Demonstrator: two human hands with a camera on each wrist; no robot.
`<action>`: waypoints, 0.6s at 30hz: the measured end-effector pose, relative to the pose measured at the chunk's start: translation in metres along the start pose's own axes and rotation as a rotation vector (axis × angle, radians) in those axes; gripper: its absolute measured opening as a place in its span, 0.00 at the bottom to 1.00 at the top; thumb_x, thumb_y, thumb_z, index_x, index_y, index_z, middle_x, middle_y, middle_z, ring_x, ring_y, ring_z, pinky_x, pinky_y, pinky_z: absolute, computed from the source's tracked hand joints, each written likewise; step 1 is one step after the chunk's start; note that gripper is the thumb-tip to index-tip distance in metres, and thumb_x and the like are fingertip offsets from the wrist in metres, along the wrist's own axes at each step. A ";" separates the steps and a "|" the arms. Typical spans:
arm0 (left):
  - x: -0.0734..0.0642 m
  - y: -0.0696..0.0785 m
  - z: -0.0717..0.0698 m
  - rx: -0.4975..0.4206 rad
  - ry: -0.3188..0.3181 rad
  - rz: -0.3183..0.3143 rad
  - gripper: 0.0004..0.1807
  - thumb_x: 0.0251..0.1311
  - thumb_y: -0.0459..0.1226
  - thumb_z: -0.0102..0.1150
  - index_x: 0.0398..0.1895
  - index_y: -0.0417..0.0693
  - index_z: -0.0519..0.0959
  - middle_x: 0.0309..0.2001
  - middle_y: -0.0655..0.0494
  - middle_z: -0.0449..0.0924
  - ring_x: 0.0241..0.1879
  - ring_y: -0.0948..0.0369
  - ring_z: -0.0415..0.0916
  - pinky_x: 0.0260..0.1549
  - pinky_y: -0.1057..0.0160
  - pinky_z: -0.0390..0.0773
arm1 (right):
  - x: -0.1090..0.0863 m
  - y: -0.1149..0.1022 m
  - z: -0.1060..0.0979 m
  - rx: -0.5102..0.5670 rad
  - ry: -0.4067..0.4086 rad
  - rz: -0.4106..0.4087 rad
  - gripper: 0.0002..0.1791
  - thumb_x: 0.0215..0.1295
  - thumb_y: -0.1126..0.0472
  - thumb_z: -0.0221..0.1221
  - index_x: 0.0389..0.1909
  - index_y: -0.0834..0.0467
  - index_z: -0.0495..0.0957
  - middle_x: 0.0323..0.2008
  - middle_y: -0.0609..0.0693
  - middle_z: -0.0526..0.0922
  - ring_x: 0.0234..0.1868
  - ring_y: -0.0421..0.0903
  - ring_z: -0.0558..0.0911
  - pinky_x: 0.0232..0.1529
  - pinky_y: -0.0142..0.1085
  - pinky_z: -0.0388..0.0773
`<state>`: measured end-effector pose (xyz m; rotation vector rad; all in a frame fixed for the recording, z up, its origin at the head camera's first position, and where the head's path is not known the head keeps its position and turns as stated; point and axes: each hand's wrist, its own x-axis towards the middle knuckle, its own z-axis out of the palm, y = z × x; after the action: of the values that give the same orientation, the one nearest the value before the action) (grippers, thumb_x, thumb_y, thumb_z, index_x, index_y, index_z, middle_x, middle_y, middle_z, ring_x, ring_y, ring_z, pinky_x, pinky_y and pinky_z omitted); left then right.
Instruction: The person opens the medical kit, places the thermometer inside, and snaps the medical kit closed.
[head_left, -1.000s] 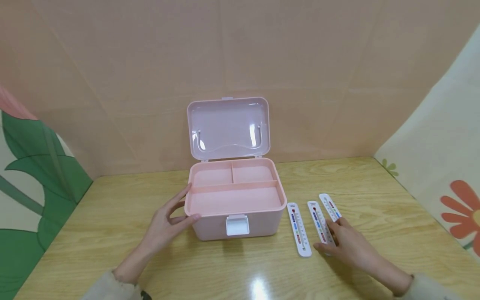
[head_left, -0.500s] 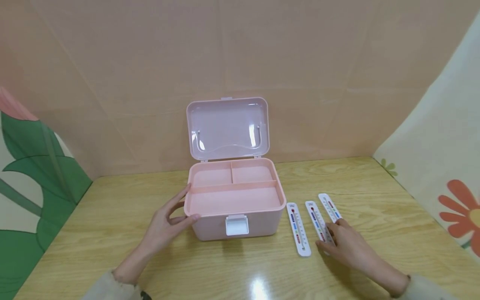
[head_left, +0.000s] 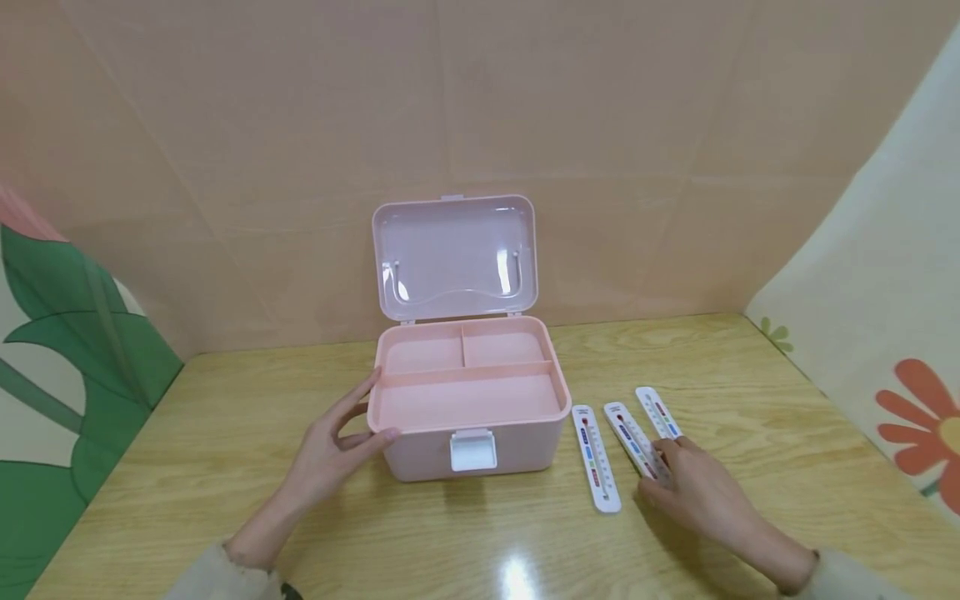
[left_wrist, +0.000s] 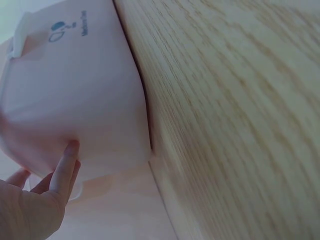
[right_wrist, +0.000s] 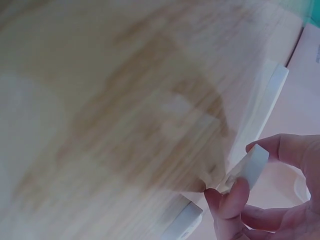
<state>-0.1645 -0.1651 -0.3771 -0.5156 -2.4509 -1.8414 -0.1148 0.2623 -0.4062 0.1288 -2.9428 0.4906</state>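
Observation:
A pink plastic box [head_left: 420, 457] stands with its lid [head_left: 457, 258] raised and a divided tray [head_left: 468, 400] inside. My left hand [head_left: 322, 458] rests on the box's left front corner, thumb by the front rim, and its extended fingers touch the side wall in the left wrist view. To the right of the box lie white strip thermometers: a left one [head_left: 597, 458], a middle one [head_left: 630, 435] and a right one [head_left: 658, 412]. Between thumb and fingers, my right hand [head_left: 701, 492] pinches the near end of the middle thermometer, which shows tilted in the right wrist view. My right fingers partly cover the right thermometer.
A white latch [head_left: 473, 451] hangs on the box's front. Behind the wooden table [head_left: 480, 533] rises a plain beige backdrop [head_left: 637, 167]. Printed cloth with a green leaf pattern [head_left: 45, 367] borders the left, and a flower print [head_left: 926, 417] the right.
The middle thermometer has turned slightly, its far end shifting left, as the right thumb and fingers closed on its near end. The left hand and box have stayed in place.

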 end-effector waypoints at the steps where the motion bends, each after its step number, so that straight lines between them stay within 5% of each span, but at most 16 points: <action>1: 0.000 0.000 0.000 0.003 0.001 0.001 0.41 0.57 0.34 0.66 0.73 0.58 0.59 0.74 0.48 0.52 0.64 0.39 0.64 0.48 0.64 0.82 | 0.000 0.000 0.000 0.000 0.001 0.001 0.28 0.46 0.58 0.67 0.46 0.73 0.76 0.29 0.56 0.77 0.22 0.44 0.69 0.17 0.34 0.65; 11: 0.000 -0.001 0.000 -0.003 -0.001 0.004 0.42 0.57 0.34 0.66 0.73 0.57 0.59 0.75 0.49 0.52 0.65 0.39 0.64 0.49 0.64 0.82 | 0.000 -0.001 -0.007 0.008 0.046 0.018 0.30 0.46 0.55 0.68 0.50 0.69 0.78 0.31 0.56 0.79 0.24 0.44 0.69 0.18 0.33 0.63; 18: 0.000 -0.001 0.000 0.002 0.005 0.001 0.42 0.56 0.34 0.66 0.73 0.57 0.59 0.74 0.49 0.52 0.65 0.40 0.63 0.49 0.64 0.81 | 0.001 -0.002 -0.011 0.026 0.175 -0.008 0.24 0.46 0.56 0.69 0.46 0.62 0.82 0.28 0.50 0.74 0.23 0.43 0.66 0.19 0.30 0.59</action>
<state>-0.1645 -0.1650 -0.3780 -0.5116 -2.4483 -1.8369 -0.1139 0.2637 -0.3953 0.0955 -2.7651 0.5116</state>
